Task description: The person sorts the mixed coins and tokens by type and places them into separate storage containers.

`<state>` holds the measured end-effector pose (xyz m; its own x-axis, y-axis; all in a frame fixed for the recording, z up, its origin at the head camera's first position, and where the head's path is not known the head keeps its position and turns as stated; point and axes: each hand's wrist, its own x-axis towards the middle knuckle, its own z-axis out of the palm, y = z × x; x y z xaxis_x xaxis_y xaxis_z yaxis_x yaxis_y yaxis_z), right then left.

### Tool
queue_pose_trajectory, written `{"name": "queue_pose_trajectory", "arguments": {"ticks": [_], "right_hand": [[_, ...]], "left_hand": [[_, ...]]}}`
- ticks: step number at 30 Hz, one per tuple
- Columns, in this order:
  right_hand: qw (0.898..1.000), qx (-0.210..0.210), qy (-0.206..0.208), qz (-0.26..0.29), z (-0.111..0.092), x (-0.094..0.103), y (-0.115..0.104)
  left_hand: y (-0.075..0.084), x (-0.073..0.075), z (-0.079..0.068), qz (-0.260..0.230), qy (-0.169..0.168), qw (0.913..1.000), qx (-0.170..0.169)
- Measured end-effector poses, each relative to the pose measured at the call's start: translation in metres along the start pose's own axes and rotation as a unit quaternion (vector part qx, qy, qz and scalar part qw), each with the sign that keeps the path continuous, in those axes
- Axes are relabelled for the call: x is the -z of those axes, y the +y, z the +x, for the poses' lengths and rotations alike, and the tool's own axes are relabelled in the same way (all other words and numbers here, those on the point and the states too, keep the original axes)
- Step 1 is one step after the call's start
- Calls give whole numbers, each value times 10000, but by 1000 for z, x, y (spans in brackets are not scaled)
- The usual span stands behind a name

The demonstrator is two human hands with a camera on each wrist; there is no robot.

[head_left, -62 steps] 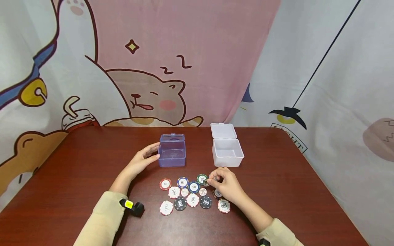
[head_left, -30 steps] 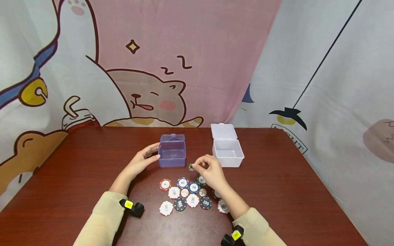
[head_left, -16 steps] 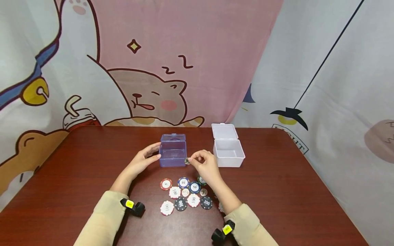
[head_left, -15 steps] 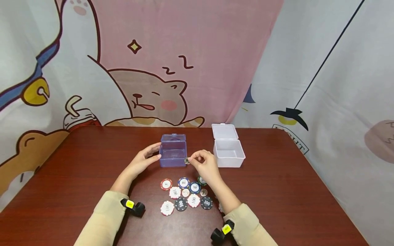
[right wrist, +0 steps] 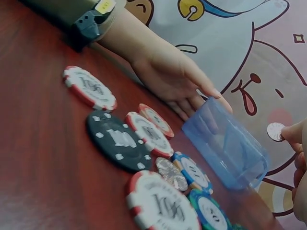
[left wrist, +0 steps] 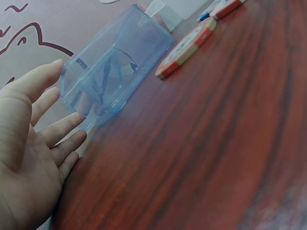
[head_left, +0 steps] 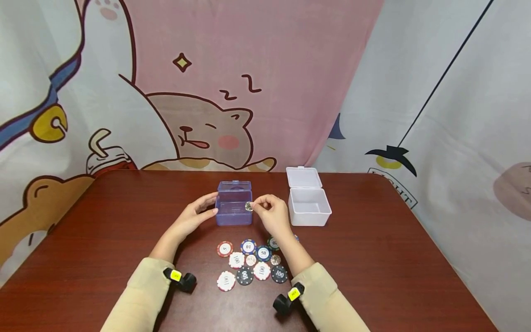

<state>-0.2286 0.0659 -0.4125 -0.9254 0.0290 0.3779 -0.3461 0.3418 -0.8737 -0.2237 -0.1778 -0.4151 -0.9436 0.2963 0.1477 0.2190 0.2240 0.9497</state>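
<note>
My right hand (head_left: 272, 216) pinches a shiny coin (head_left: 249, 206) between thumb and fingertips. In the head view the coin overlaps the right edge of the open translucent blue box (head_left: 233, 219). The right wrist view shows the coin (right wrist: 275, 132) raised near that box (right wrist: 225, 143). My left hand (head_left: 187, 220) is at the box's left side, its fingers extended and touching the wall, as the left wrist view also shows for the hand (left wrist: 36, 139).
Several poker chips lie in front of the boxes, among them a red one (head_left: 225, 249) and a black one (head_left: 280, 275). Two more coins (head_left: 250, 260) lie among them. At the right stands a white box (head_left: 310, 219) with its lid raised. A printed cloth (head_left: 290, 83) hangs behind the table.
My right hand has carried the coin from beside the green chip, leftward and away from me, up to the blue box's right edge. My left hand has stayed at the box.
</note>
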Motion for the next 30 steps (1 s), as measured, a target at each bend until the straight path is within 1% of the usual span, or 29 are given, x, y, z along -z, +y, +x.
{"name": "queue_pose_trajectory", "arguments": {"ticks": [5,12,19,23,26,30], "right_hand": [[9998,-156,35,73,10,-4,-1],[9993,-342,143,31,22,-11,1],[9991,-392,124,-52,29,-17,5],[9990,-396,150,-155,33,-19,9],[9988,-410,121,-223,36,-21,12],[9988,-422,85,-233,39,-23,15]], "left_hand": [[-2,0,0,-27,-14,10000,-21],[-4,1,1,46,-11,10000,-41],[-1,1,0,69,-13,10000,-30],[-2,0,0,98,-13,10000,3],[-7,1,2,82,11,10000,-26],[-23,2,7,76,56,9999,-60]]}}
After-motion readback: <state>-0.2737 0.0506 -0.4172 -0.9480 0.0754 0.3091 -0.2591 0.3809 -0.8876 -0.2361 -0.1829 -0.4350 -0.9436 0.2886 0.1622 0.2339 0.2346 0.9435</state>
